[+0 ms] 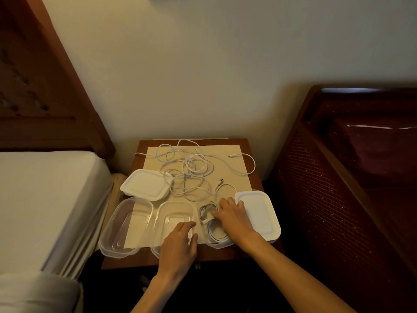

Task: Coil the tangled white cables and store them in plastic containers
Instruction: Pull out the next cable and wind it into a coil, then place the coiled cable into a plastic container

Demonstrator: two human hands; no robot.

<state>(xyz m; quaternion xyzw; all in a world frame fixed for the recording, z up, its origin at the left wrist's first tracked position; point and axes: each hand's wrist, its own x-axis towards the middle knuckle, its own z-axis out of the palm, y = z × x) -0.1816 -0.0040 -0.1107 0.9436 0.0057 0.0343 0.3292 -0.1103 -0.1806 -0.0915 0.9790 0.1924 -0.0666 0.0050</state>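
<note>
A tangle of white cables (191, 170) lies on the beige mat at the back of the small wooden table (144, 145). Three clear plastic containers stand along the front edge: the left container (121, 231) and the middle container (173, 213) hold nothing, and the right container (216, 242) holds a coiled white cable (211, 224). My right hand (232, 215) presses down on that coil inside the right container, fingers spread. My left hand (180, 242) rests on the near rim of the middle container with relaxed fingers.
One white lid (144, 184) lies behind the left container, another white lid (261, 213) lies right of my right hand. A bed with a white sheet (45, 199) borders the table on the left, a dark red cane chair (349, 177) on the right, a wall behind.
</note>
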